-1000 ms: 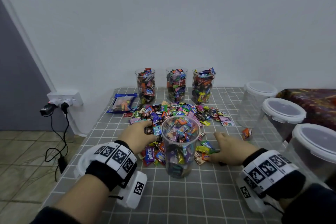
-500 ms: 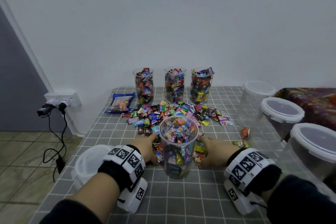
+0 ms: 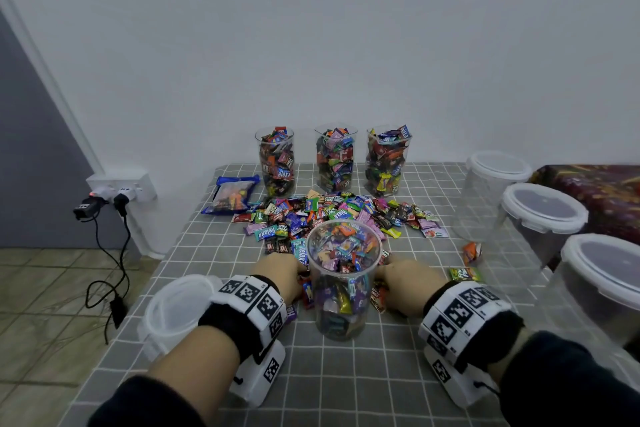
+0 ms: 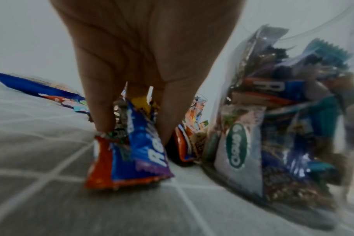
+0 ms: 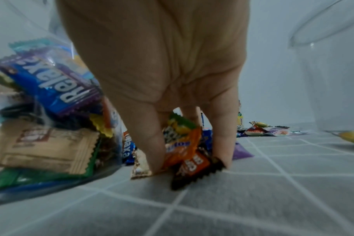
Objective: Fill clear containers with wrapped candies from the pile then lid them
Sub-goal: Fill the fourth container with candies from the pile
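Since a second ago I had drawn both hands in from the pile to the clear container point(image 3: 343, 279) on the checked surface point(image 3: 381, 374). My left hand point(image 3: 278, 276) gripped several wrapped candies point(image 4: 131, 143). My right hand point(image 3: 410, 282), just right of it, gripped another bunch of candies point(image 5: 184, 151).

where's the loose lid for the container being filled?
Head view: the loose white lid lies on the table's near-left edge, just left of the left hand's wristband and left of the open container in front.
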{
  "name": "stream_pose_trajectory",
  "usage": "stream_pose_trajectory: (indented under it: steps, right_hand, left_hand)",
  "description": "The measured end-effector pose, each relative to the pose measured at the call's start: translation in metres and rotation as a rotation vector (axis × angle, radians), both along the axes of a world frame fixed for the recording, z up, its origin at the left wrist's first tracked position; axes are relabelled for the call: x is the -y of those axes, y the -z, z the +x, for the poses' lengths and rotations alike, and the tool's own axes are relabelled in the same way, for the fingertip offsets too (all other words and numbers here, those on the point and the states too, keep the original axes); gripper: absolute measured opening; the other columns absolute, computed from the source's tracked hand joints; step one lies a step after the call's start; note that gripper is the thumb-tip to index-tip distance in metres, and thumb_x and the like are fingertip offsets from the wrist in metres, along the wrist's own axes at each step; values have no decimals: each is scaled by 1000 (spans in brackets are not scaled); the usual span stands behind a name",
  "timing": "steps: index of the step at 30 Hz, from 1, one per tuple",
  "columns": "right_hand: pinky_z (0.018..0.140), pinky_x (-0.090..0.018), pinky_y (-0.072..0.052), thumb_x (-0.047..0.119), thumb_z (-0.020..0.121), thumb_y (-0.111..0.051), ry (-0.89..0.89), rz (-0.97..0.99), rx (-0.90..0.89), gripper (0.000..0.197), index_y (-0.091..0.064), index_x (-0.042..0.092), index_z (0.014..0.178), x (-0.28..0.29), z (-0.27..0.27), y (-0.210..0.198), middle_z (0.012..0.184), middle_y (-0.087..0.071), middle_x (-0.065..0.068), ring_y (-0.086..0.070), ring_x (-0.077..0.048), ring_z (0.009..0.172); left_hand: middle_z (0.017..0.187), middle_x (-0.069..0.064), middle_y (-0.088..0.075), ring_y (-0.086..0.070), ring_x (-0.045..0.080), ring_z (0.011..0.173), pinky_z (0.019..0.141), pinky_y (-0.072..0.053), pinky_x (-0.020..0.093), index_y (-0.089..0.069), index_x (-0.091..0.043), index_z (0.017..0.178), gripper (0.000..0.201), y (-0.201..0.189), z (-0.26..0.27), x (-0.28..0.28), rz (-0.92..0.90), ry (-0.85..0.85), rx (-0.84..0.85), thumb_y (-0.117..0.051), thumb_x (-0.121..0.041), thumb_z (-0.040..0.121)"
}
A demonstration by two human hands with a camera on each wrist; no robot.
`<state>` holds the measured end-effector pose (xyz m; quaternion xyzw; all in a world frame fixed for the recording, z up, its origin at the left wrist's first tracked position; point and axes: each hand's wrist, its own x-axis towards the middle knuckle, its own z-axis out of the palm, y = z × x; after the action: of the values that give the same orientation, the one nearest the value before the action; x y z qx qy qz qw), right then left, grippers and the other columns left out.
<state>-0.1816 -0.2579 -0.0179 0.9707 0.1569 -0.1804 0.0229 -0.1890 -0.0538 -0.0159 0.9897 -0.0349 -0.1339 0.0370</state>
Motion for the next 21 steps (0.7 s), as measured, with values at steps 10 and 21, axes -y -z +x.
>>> stream_pose_trajectory:
  steps: [10,21]
  right_hand:
    - [93,-32,-44,11,94,-45,-10,-9,73,36,-54,18,128,-3,0,-2,128,-51,-9,-52,-25,117]
    - [84,-30,-46,6,90,-46,114,127,136,35,-57,17,122,10,2,-6,118,-59,-8,-57,-25,109]
  left_hand:
    - [103,11,-67,-61,28,98,81,-49,35,-64,-10,96,16,10,7,-3,-17,-54,93,-51,-16,91]
    - [96,8,-67,-62,27,91,76,-50,36,-65,-13,89,17,18,11,-7,-72,-61,248,-52,-24,92]
